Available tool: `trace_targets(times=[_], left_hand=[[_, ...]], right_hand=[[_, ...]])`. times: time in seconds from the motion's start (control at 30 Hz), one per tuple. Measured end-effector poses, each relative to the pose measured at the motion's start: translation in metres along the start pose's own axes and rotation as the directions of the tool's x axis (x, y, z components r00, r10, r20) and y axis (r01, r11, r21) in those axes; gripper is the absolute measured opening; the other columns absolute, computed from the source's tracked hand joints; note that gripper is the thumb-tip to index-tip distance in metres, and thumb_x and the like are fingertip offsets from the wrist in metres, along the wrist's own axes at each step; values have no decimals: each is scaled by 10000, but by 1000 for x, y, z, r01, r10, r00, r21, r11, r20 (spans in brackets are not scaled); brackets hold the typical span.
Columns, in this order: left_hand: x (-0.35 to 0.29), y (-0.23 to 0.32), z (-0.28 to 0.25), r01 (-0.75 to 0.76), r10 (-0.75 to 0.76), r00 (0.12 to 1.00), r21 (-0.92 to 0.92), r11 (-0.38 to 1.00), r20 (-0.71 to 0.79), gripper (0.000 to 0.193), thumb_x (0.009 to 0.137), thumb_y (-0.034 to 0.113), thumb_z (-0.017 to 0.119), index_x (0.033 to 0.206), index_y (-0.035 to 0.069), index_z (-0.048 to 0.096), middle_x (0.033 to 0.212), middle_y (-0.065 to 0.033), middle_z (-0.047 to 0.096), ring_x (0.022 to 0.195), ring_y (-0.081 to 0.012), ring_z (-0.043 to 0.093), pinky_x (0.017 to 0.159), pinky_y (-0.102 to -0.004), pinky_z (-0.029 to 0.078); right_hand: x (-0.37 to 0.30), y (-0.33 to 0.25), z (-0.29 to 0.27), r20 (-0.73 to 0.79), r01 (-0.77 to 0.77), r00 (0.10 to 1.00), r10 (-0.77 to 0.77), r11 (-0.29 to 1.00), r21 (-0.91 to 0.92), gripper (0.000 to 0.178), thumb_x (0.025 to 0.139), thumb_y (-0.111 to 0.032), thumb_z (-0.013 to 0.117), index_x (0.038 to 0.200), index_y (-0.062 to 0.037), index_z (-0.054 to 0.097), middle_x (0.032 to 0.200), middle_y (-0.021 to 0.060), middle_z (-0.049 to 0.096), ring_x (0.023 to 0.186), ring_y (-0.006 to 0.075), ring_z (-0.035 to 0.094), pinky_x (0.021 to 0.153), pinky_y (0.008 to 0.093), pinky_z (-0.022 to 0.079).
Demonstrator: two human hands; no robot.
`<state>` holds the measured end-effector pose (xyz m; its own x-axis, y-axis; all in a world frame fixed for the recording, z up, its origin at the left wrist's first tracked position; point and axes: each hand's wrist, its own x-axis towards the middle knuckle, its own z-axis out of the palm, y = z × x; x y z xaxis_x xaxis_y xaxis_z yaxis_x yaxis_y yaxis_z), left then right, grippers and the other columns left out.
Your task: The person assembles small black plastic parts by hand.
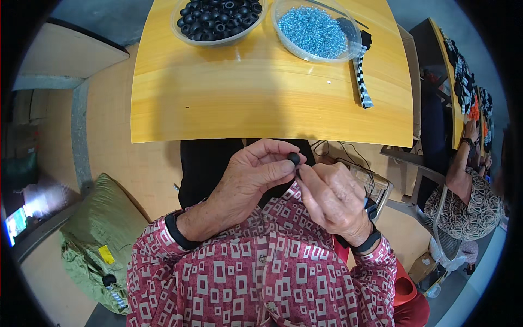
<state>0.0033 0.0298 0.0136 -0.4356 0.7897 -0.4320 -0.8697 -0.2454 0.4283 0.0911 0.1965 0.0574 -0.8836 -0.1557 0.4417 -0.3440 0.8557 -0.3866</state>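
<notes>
Black, rounded bead (294, 158) in hand: it is pinched between the thumb and fingers of the left hand (261, 170), in front of the near edge of the yellow wood-grain tabletop (310, 111). The right hand (335, 196) is brought in just below and beside the bead, its fingers curled and its fingertips seemingly drawn together; whether anything is pinched there cannot be told, since the contact is small and partly hidden. On the tabletop, similar black hollow beads (218, 20) are heaped in a clear round bowl (229, 42), and small blue beads (312, 32) are held in a second clear tub (298, 55), beside which a black-and-white checked strip (360, 82) is laid. The step in hand is judged to be close fingertip work at the bead. For good results, the bead is best gripped at its sides, so that its opening is left uncovered and turned toward the right fingertips. Both wrists are best steadied, the left grip kept firm, and the finer movement left to the right hand. Since a smooth round bead may be expected to roll from a loose pinch, sudden tugs are best avoided.
</notes>
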Motion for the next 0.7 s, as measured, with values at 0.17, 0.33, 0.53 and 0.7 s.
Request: trace_targets(times=[0.17, 0.33, 0.53, 0.7], left_hand=[[1, -1, 0, -46, 45, 998, 33, 998, 43, 248, 897, 37, 656, 1140, 36, 603, 1113, -87, 650, 1006, -143, 631, 900, -269, 538], [3, 1, 1, -21, 22, 999, -15, 1000, 39, 265, 905, 33, 644, 1166, 33, 597, 1115, -102, 651, 993, -140, 641, 882, -254, 549], [3, 4, 3, 50, -45, 997, -94, 994, 64, 273, 949, 76, 597, 1218, 35, 580, 1134, -118, 649, 964, -135, 664, 838, -216, 566], [5, 1, 4, 72, -63, 995, -114, 991, 78, 278, 959, 105, 590, 1228, 36, 576, 1123, -109, 651, 954, -138, 669, 830, -216, 569]], right_hand=[[0, -5, 0, 18, 13, 1000, -13, 1000, -27, 298, 692, 38, 748, 972, 73, 654, 835, 105, 581, 660, 198, 597, 552, 282, 503], [0, -4, -3, -20, -115, 993, 119, 982, 150, 263, 719, 33, 745, 965, 64, 659, 851, 126, 611, 699, 223, 628, 583, 296, 520], [-3, -2, -11, 1, -352, 922, 386, 840, 412, 174, 789, 46, 730, 943, 14, 656, 876, 118, 658, 771, 206, 654, 652, 288, 518], [-9, 2, -8, -14, -350, 908, 419, 777, 523, 202, 776, 55, 735, 955, 9, 654, 880, 113, 661, 759, 200, 647, 659, 281, 511]])
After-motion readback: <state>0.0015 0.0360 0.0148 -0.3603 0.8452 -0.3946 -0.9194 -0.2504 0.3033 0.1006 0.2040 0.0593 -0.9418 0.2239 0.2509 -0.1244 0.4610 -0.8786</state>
